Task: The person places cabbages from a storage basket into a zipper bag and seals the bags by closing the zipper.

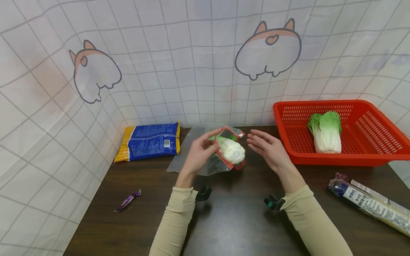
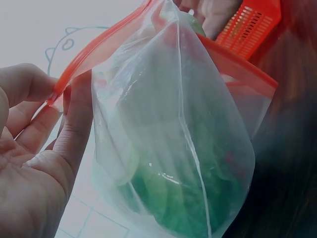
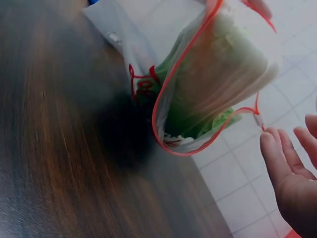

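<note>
A clear zip bag (image 1: 184, 156) with a red-edged mouth holds a napa cabbage (image 1: 233, 151), whose pale stem end sticks out of the opening. My left hand (image 1: 200, 154) pinches the left side of the mouth, its thumb and fingers on the red zip strip (image 2: 94, 47). Through the film in the left wrist view, the green leaves lie deep in the bag. To the right of the mouth, my right hand (image 1: 270, 147) has loosely bent fingers and holds nothing. Its fingertips are close to the white zip slider (image 3: 258, 119); whether they touch it I cannot tell.
On the right, a red plastic basket (image 1: 320, 159) holds a second napa cabbage (image 1: 327, 133). Long packaged goods (image 1: 368, 202) lie in front of it. At the back left is a blue and yellow packet (image 1: 153, 140), with a purple wrapped candy (image 1: 128, 201) nearer me.
</note>
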Demonstrator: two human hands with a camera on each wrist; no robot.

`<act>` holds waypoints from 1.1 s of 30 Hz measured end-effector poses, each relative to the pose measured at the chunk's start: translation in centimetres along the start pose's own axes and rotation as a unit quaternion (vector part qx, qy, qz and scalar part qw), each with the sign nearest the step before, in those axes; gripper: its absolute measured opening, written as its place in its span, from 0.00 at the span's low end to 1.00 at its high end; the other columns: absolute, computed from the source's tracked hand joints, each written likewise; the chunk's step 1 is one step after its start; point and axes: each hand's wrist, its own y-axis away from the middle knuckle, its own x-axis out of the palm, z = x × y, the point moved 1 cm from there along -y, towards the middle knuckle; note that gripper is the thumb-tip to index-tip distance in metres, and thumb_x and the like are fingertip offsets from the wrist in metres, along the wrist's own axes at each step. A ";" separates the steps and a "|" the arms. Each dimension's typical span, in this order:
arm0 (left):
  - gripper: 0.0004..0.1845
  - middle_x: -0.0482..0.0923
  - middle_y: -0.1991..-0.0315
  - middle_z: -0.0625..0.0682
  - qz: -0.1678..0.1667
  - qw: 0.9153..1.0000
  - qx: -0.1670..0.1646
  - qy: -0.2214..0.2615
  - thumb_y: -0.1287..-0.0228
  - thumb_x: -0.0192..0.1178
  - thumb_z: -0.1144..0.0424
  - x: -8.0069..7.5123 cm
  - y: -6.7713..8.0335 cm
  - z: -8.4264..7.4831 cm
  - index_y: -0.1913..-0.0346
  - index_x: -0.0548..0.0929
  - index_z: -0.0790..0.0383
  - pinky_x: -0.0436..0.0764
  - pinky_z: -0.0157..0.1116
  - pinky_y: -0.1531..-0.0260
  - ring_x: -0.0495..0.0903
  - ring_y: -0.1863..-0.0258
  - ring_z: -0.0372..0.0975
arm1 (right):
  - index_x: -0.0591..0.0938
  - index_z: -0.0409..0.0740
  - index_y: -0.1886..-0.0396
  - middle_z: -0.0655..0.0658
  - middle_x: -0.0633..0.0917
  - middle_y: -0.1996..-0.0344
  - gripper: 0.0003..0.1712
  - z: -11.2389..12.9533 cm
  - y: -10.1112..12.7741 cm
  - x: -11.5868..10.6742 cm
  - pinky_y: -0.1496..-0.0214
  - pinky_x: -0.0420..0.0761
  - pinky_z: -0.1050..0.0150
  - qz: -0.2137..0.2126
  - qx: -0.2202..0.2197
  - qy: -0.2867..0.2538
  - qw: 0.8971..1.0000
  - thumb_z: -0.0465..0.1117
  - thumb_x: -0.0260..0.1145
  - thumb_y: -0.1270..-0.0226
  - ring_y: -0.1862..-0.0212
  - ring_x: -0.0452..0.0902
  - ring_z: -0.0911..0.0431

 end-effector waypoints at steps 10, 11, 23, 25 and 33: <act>0.24 0.74 0.40 0.54 -0.002 1.000 0.000 -0.006 0.33 0.56 0.76 0.0 0.0 -0.2 0.34 0.75 0.66 0.80 0.45 0.58 0.77 0.54 0.46 | 0.71 0.34 0.33 0.38 0.76 0.44 0.27 -0.5 -2.4 0.7 0.44 0.78 0.63 0.050 0.043 0.117 0.991 0.43 0.59 0.26 0.48 0.78 0.53; 0.24 0.75 0.40 0.54 0.000 1.000 0.000 -0.008 0.33 0.56 0.76 0.0 0.1 -0.2 0.34 0.75 0.65 0.80 0.46 0.58 0.77 0.55 0.45 | 0.71 0.34 0.33 0.38 0.76 0.45 0.27 -0.5 -2.5 0.8 0.44 0.78 0.63 0.052 0.048 0.122 0.990 0.43 0.59 0.26 0.49 0.78 0.53; 0.24 0.70 0.37 0.65 0.019 0.999 0.031 -0.021 0.32 0.55 0.76 -0.8 0.4 -1.1 0.34 0.74 0.67 0.77 0.39 0.63 0.76 0.58 0.45 | 0.76 0.31 0.46 0.45 0.83 0.61 0.18 2.1 -3.6 0.7 0.49 0.81 0.64 0.029 0.025 0.067 0.997 0.38 0.63 0.29 0.60 0.82 0.57; 0.24 0.70 0.36 0.65 0.020 0.998 0.037 -0.036 0.32 0.55 0.76 -1.0 0.6 -1.4 0.34 0.74 0.67 0.75 0.38 0.67 0.76 0.60 0.44 | 0.79 0.34 0.49 0.45 0.83 0.61 0.14 3.1 -3.8 0.7 0.50 0.81 0.65 0.028 0.006 0.059 0.998 0.38 0.64 0.30 0.60 0.82 0.57; 0.23 0.73 0.36 0.58 -0.004 0.993 0.067 -0.102 0.31 0.54 0.76 -1.5 1.1 -2.6 0.34 0.75 0.66 0.73 0.33 0.69 0.78 0.57 0.50 | 0.83 0.39 0.58 0.44 0.83 0.65 0.06 7.0 -3.9 1.6 0.53 0.82 0.64 0.042 -0.067 0.023 0.997 0.36 0.64 0.31 0.62 0.82 0.55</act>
